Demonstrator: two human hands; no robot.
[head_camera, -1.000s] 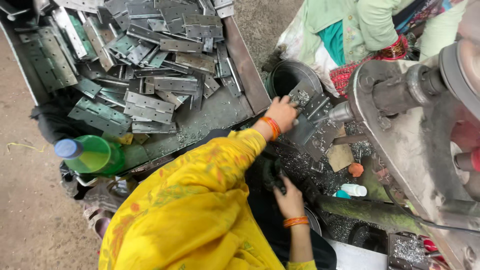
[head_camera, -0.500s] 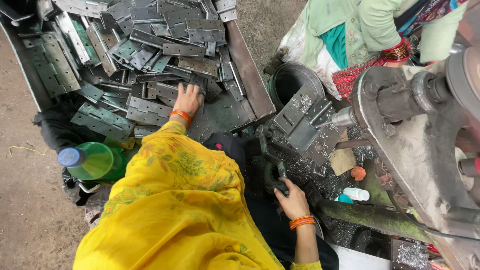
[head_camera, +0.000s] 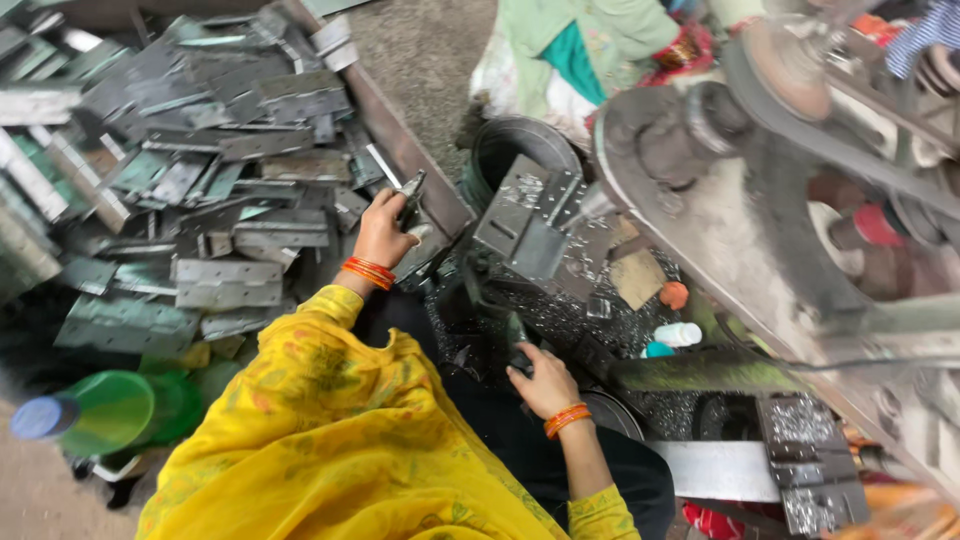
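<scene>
Left hand (head_camera: 385, 232) is up at the right edge of the tray (head_camera: 400, 140), fingers curled round a small metal hinge piece (head_camera: 411, 190) that sticks up out of the fist, lifted just above the heap. Orange bangles on that wrist. The heap of flat grey hinge plates (head_camera: 200, 200) fills the tray, plates lying every way, many with punched holes (some look greenish).

Right hand (head_camera: 545, 378) is lower, near the lap, closed over a dark lever handle (head_camera: 516, 335) beside the machine; grip looks firm, fingers wrapped, orange bangles on the wrist too.

Between the hands sits the press fixture (head_camera: 530, 225), an angled grey block with metal shavings all over and around it. Big belt pulley (head_camera: 780, 70) and machine body fill the right side.

Yellow shawl (head_camera: 330, 440) covers the person's shoulder in the foreground. Green plastic bottle (head_camera: 100, 410) with a blue cap lies at lower left, beside the tray. Another person in light green clothing (head_camera: 590, 40) sits at top centre, well apart from the hands.
</scene>
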